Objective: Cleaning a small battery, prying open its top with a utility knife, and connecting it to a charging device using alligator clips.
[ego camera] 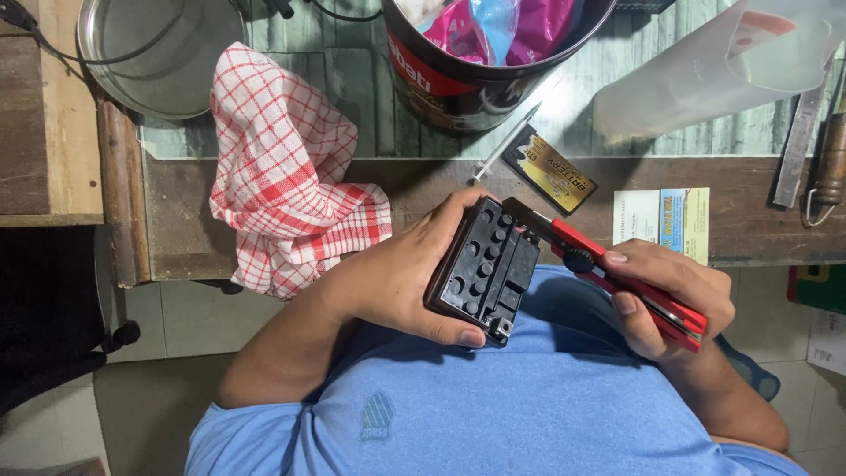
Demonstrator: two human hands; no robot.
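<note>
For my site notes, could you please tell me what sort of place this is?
Probably a small repair workbench: the left hand holds a black battery, the right hand a red knife, with a file nearby.

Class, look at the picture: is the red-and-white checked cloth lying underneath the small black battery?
No: the red-and-white checked cloth lies apart on the table edge, while the small black battery is held up in the left hand.

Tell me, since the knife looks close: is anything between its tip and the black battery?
Nothing visible. The right hand holds the red utility knife, its tip at the top edge of the black battery, which the left hand grips.
</note>
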